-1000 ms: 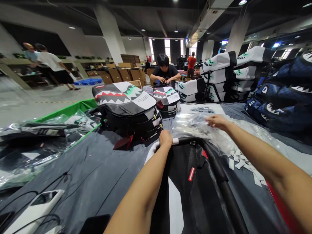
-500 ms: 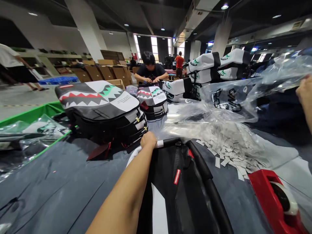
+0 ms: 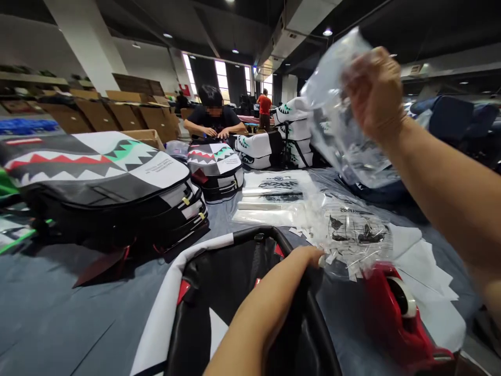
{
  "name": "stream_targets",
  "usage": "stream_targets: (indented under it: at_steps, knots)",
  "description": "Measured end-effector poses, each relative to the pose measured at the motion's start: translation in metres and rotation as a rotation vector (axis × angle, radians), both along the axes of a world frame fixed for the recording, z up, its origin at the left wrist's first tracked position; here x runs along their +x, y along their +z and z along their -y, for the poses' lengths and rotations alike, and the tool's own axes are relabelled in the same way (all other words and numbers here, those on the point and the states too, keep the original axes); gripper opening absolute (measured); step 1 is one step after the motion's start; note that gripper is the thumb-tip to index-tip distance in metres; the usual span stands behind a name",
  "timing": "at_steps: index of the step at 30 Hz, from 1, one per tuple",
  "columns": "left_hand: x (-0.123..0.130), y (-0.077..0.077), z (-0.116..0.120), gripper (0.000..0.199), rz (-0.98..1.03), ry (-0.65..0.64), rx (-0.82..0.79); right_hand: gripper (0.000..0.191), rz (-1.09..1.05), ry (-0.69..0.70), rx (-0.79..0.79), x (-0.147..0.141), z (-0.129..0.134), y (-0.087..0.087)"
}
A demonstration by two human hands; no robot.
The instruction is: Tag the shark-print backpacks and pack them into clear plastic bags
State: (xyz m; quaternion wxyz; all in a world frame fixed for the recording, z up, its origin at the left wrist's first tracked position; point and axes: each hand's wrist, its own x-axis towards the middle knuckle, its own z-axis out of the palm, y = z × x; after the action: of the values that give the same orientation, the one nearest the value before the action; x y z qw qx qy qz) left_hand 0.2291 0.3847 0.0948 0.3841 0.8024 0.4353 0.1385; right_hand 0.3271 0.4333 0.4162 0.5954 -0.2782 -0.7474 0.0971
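Note:
A clear plastic bag (image 3: 332,125) hangs crumpled from my right hand (image 3: 373,91), raised at the upper right with its fingers closed on the film. Below stands a black and white backpack (image 3: 235,261), its dark inside facing me. My left arm reaches across it, and my left hand (image 3: 311,257) is at its right rim, near scattered small white tags (image 3: 332,256). Most fingers of that hand are hidden, so its grip cannot be made out. Flat printed plastic bags (image 3: 270,201) lie on the table beyond.
A red tape dispenser (image 3: 407,318) sits right of the backpack, against white sheets (image 3: 426,261). Shark-mouth backpacks (image 3: 102,167) stand on the left, more are stacked (image 3: 295,130) at the back. Across the table (image 3: 90,318) a person (image 3: 213,112) bends over a backpack.
My right hand has come in from the right edge, lifting the plastic bag up and leftward off the table. My left hand has moved from the backpack's top rim to its right side. The view has turned right.

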Motion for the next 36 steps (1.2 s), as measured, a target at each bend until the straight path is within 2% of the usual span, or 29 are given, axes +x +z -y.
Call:
stream_targets:
  at_steps: [1, 2, 5, 7, 9, 11, 13, 14, 16, 18, 20, 22, 24, 27, 30, 32, 34, 36]
  knots:
    - [-0.002, 0.000, 0.005, 0.052, -0.023, -0.036, 0.001, 0.027, 0.080, 0.019, 0.063, -0.016, 0.003, -0.013]
    - [-0.009, 0.002, 0.010, 0.059, -0.030, -0.047, 0.013, 0.028, 0.258, -0.016, 0.090, -0.030, 0.008, -0.029]
    - [-0.047, 0.014, 0.025, 0.065, 0.051, -0.035, 0.033, 0.028, 0.781, -0.294, 0.048, -0.057, 0.030, -0.082]
    - [-0.075, 0.024, 0.040, 0.067, 0.273, -0.026, -0.146, 0.025, 0.966, -0.475, -0.016, -0.072, 0.046, -0.114]
    - [-0.096, 0.031, 0.058, 0.077, 0.591, -0.011, -0.443, 0.024, 0.996, -0.555, -0.021, -0.090, 0.063, -0.136]
    - [-0.109, 0.037, 0.075, 0.092, 0.860, -0.013, -0.679, 0.024, 0.941, -0.555, 0.022, -0.109, 0.078, -0.146]
    - [-0.115, 0.042, 0.090, 0.101, 1.055, -0.045, -0.786, 0.021, 0.902, -0.506, 0.067, -0.124, 0.094, -0.148]
    - [-0.118, 0.044, 0.096, 0.101, 1.135, -0.043, -0.790, 0.019, 0.911, -0.469, 0.088, -0.129, 0.102, -0.146]
    - [-0.128, 0.050, 0.105, 0.095, 1.247, 0.057, -0.733, 0.017, 0.979, -0.383, 0.134, -0.131, 0.118, -0.142]
    - [-0.146, 0.055, 0.112, 0.087, 1.306, 0.245, -0.645, 0.017, 1.067, -0.309, 0.155, -0.127, 0.135, -0.141]
    - [-0.168, 0.061, 0.118, 0.082, 1.333, 0.424, -0.572, 0.019, 1.113, -0.241, 0.109, -0.118, 0.152, -0.146]
    - [-0.188, 0.066, 0.127, 0.078, 1.340, 0.532, -0.475, 0.020, 1.076, -0.163, 0.014, -0.111, 0.168, -0.159]
    - [-0.199, 0.068, 0.142, 0.071, 1.282, 0.559, -0.369, 0.020, 0.968, -0.079, -0.089, -0.109, 0.180, -0.178]
    - [-0.197, 0.062, 0.167, 0.057, 1.140, 0.580, -0.236, 0.016, 0.732, 0.019, -0.256, -0.115, 0.192, -0.209]
    - [-0.190, 0.048, 0.186, 0.044, 1.077, 0.721, -0.089, 0.031, 0.495, 0.149, -0.516, -0.124, 0.199, -0.233]
    - [-0.196, 0.037, 0.192, 0.035, 1.062, 0.829, -0.011, 0.042, 0.357, 0.274, -0.765, -0.126, 0.200, -0.242]
    - [-0.212, 0.028, 0.196, 0.028, 1.020, 0.930, 0.041, 0.045, 0.181, 0.358, -1.000, -0.124, 0.198, -0.245]
    - [-0.232, 0.022, 0.203, 0.024, 0.937, 1.038, 0.094, 0.041, -0.047, 0.330, -1.144, -0.120, 0.191, -0.244]
